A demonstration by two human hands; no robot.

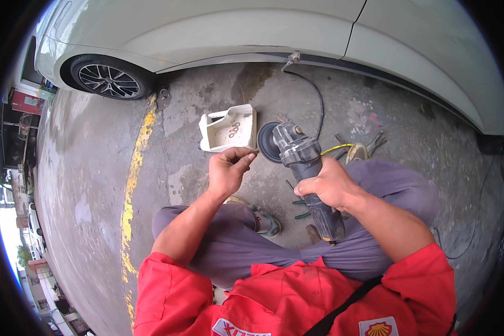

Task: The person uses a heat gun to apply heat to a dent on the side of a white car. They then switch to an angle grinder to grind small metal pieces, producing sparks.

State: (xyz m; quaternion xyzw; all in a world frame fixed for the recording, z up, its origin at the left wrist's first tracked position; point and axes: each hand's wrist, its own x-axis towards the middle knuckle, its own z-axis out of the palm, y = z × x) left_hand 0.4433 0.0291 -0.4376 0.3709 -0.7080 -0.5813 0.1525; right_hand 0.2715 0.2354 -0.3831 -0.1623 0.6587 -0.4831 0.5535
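Note:
My right hand (pixel 329 186) is closed around the dark body of an angle grinder (pixel 302 154), whose round disc (pixel 267 142) points up and to the left. My left hand (pixel 229 169) makes a pinch beside the disc, thumb against fingers. A small thing seems to sit at its fingertips, too small to make out. Just beyond that hand lies a white plastic jug (pixel 206 134) with its side cut open, making a tray. Inside it are several small brown rings (pixel 234 130).
A pale car (pixel 252 33) with a dark wheel (pixel 107 78) stands ahead. A black cord or hose (pixel 321 101) curves over the concrete. Green-handled tools (pixel 302 215) lie between my legs, metal pieces (pixel 377 143) by my right shoe (pixel 357 152). A worn yellow line (pixel 130 207) runs at left.

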